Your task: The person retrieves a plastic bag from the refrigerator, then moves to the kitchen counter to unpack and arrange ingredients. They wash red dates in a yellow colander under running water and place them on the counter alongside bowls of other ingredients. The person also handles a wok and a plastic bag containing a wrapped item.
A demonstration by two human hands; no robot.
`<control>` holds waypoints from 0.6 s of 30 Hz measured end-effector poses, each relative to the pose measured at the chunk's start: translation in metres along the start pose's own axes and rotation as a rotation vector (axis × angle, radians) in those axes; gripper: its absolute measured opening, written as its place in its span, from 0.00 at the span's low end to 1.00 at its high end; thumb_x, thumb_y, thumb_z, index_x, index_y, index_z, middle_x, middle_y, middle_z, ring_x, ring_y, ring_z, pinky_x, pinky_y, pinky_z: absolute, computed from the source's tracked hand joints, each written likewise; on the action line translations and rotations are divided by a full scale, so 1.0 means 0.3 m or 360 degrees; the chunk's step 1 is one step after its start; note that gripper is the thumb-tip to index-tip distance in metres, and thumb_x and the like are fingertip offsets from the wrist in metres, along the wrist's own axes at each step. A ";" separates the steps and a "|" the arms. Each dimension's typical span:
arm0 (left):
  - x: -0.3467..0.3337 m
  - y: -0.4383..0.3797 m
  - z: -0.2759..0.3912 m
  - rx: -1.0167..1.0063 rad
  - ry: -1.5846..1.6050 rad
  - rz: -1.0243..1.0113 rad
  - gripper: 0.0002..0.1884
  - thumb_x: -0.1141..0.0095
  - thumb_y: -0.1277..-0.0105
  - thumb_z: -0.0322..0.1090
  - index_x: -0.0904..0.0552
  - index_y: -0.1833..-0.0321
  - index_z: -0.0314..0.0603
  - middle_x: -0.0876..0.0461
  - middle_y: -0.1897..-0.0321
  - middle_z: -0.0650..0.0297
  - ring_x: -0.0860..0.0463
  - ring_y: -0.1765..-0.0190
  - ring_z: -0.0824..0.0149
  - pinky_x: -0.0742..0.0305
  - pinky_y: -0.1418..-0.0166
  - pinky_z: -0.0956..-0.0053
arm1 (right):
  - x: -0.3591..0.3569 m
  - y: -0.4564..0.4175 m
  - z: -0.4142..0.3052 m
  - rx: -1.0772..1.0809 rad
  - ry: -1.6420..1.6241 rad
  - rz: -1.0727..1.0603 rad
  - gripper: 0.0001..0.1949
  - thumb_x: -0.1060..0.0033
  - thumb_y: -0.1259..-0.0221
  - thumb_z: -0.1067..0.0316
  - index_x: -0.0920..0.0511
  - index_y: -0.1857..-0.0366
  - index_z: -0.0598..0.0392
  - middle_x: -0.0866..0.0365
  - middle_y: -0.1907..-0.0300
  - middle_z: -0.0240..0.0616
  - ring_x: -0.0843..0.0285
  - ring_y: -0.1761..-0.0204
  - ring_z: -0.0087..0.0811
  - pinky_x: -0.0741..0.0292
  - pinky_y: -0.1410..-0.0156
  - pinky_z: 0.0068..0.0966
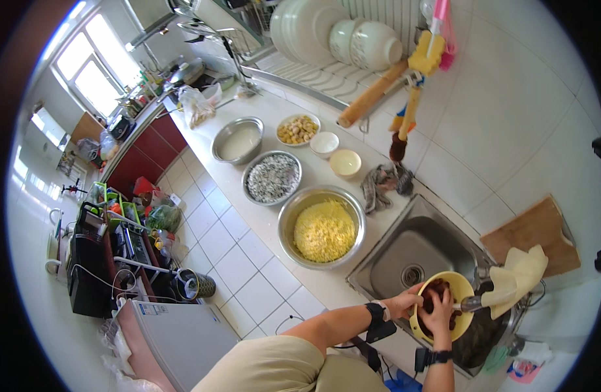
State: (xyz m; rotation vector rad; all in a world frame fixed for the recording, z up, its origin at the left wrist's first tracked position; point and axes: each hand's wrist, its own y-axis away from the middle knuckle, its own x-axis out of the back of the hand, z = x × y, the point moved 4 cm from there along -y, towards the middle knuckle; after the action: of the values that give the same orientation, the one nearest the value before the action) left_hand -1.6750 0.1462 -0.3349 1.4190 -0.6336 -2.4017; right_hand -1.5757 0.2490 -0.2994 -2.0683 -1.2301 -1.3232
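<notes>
Over the double sink, a yellow bowl (466,327) tilts below the faucet spout (471,304). Its near-left rim is gripped by my left hand (402,303), thumb near the edge. My right hand (438,313) reaches inside, fingers spread among dark reddish-brown pieces (434,289) that look like dried dates; the fingertips are partly hidden. Left of the sink is a large steel bowl (286,240) of yellow, crumbly grain. Beyond it stand a steel bowl (276,202) of black-and-white grain and a steel basin (216,147) of whitish liquid.
On the counter (251,215) are a plate of yellowish pieces (297,130), two small bowls (324,144) (345,162) and a grey rag (379,188). A cutting board (531,240) leans behind the sink. Brushes (408,112) hang on the wall; a dish rack (300,81) holds plates and a rolling pin (374,95).
</notes>
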 end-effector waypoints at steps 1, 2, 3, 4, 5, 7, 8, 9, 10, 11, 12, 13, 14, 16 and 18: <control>-0.016 0.017 0.027 0.0008 0.0021 -0.0040 0.44 0.52 0.44 0.24 0.43 0.22 0.70 0.36 0.30 0.56 0.39 0.27 0.49 0.31 0.35 0.39 | 0.029 0.028 -0.048 0.0015 0.0234 -0.0127 0.31 0.25 0.54 0.49 0.21 0.40 0.38 0.46 0.24 0.49 0.56 0.23 0.63 0.56 0.26 0.67; 0.000 0.015 0.033 0.0004 -0.0042 -0.0006 0.44 0.52 0.45 0.25 0.43 0.22 0.69 0.38 0.29 0.56 0.40 0.26 0.49 0.31 0.34 0.38 | 0.059 0.062 -0.082 -0.0129 0.0383 -0.0311 0.27 0.26 0.55 0.51 0.19 0.45 0.37 0.45 0.24 0.43 0.55 0.23 0.62 0.63 0.28 0.74; 0.022 0.022 0.038 -0.0024 -0.0032 0.0002 0.44 0.52 0.45 0.24 0.43 0.22 0.69 0.38 0.29 0.57 0.40 0.26 0.48 0.32 0.34 0.39 | 0.116 0.078 -0.128 -0.0205 0.0451 -0.0433 0.29 0.25 0.56 0.55 0.20 0.42 0.37 0.45 0.24 0.47 0.54 0.24 0.63 0.55 0.25 0.66; 0.020 0.014 0.033 -0.0029 -0.0026 -0.0026 0.44 0.52 0.45 0.24 0.43 0.22 0.69 0.38 0.29 0.57 0.40 0.26 0.48 0.32 0.34 0.39 | 0.116 0.092 -0.067 -0.0242 0.0326 -0.0243 0.31 0.24 0.56 0.57 0.22 0.40 0.37 0.46 0.25 0.52 0.51 0.25 0.63 0.50 0.25 0.61; 0.017 0.010 0.029 -0.0029 -0.0022 -0.0054 0.44 0.52 0.45 0.24 0.43 0.22 0.68 0.38 0.28 0.58 0.41 0.26 0.48 0.32 0.33 0.40 | 0.098 0.096 0.019 -0.0280 0.0200 -0.0051 0.33 0.24 0.56 0.59 0.24 0.38 0.37 0.46 0.25 0.56 0.49 0.26 0.64 0.45 0.25 0.55; 0.035 -0.041 -0.025 -0.0015 0.0061 -0.0111 0.44 0.52 0.45 0.20 0.41 0.23 0.68 0.36 0.30 0.60 0.38 0.27 0.54 0.28 0.35 0.45 | 0.100 0.040 0.036 -0.0209 -0.0008 0.0255 0.38 0.24 0.53 0.60 0.30 0.32 0.40 0.45 0.28 0.64 0.36 0.33 0.62 0.32 0.31 0.46; -0.014 -0.030 -0.013 -0.0018 0.0030 -0.0077 0.43 0.51 0.46 0.19 0.40 0.24 0.64 0.33 0.32 0.60 0.34 0.29 0.56 0.26 0.36 0.47 | 0.106 0.013 0.015 -0.0214 -0.0085 0.0317 0.39 0.23 0.54 0.59 0.31 0.32 0.40 0.42 0.30 0.63 0.34 0.34 0.60 0.28 0.34 0.45; -0.066 0.008 0.036 -0.0020 -0.0005 -0.0054 0.42 0.51 0.46 0.18 0.38 0.25 0.60 0.30 0.34 0.60 0.31 0.31 0.58 0.24 0.37 0.50 | 0.080 -0.020 0.007 -0.0091 -0.0455 0.0201 0.39 0.22 0.55 0.55 0.30 0.33 0.40 0.39 0.32 0.62 0.35 0.33 0.62 0.32 0.32 0.48; -0.018 -0.043 0.021 -0.0202 0.0086 -0.0213 0.40 0.50 0.46 0.17 0.36 0.27 0.56 0.27 0.36 0.60 0.28 0.33 0.58 0.24 0.37 0.53 | 0.059 -0.010 -0.022 0.0111 -0.0041 0.0177 0.36 0.23 0.56 0.51 0.26 0.36 0.38 0.37 0.33 0.56 0.41 0.30 0.61 0.37 0.30 0.53; 0.034 -0.075 0.007 -0.0405 0.0213 -0.0345 0.38 0.50 0.47 0.16 0.34 0.29 0.51 0.25 0.38 0.59 0.25 0.36 0.58 0.23 0.37 0.56 | 0.044 0.008 -0.059 0.0132 0.0205 -0.0008 0.32 0.25 0.55 0.47 0.23 0.40 0.33 0.38 0.31 0.48 0.50 0.26 0.60 0.44 0.29 0.62; -0.010 -0.029 0.055 -0.0294 0.0300 -0.0384 0.36 0.49 0.48 0.15 0.31 0.32 0.46 0.22 0.41 0.57 0.22 0.39 0.57 0.24 0.34 0.58 | 0.062 0.045 -0.079 -0.0054 0.0423 -0.0206 0.30 0.26 0.55 0.46 0.21 0.41 0.29 0.38 0.29 0.42 0.53 0.24 0.58 0.50 0.29 0.69; 0.014 -0.031 0.059 -0.0216 0.0254 -0.0272 0.36 0.49 0.48 0.14 0.30 0.32 0.46 0.23 0.39 0.56 0.23 0.37 0.56 0.26 0.32 0.57 | 0.068 0.070 -0.061 -0.0078 0.0538 -0.0285 0.30 0.26 0.56 0.44 0.21 0.42 0.27 0.40 0.28 0.41 0.53 0.24 0.58 0.56 0.28 0.72; 0.040 -0.027 0.061 -0.0186 0.0208 -0.0193 0.37 0.49 0.48 0.14 0.31 0.31 0.46 0.23 0.39 0.57 0.24 0.36 0.56 0.27 0.30 0.56 | 0.077 0.080 -0.051 -0.0154 0.0609 -0.0287 0.30 0.26 0.55 0.46 0.20 0.42 0.29 0.39 0.28 0.41 0.52 0.24 0.58 0.55 0.27 0.69; 0.001 -0.021 0.055 -0.0135 0.0157 -0.0278 0.42 0.55 0.47 0.16 0.36 0.26 0.60 0.26 0.37 0.62 0.24 0.37 0.58 0.22 0.38 0.58 | 0.065 0.073 0.041 -0.0307 0.0546 0.0155 0.33 0.27 0.51 0.54 0.27 0.35 0.34 0.42 0.25 0.50 0.33 0.33 0.57 0.43 0.27 0.54; -0.013 -0.040 0.014 -0.0071 0.0112 -0.0215 0.43 0.55 0.48 0.17 0.36 0.25 0.62 0.27 0.37 0.62 0.26 0.36 0.58 0.22 0.38 0.57 | 0.106 0.031 0.005 -0.0274 0.0112 0.0274 0.39 0.26 0.52 0.51 0.31 0.31 0.38 0.42 0.26 0.58 0.24 0.41 0.59 0.38 0.30 0.54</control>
State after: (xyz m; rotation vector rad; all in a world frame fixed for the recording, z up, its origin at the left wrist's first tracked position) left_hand -1.6769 0.1594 -0.3362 1.5663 -0.4788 -2.4379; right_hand -1.5617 0.2598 -0.2711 -2.1682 -0.9144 -1.4507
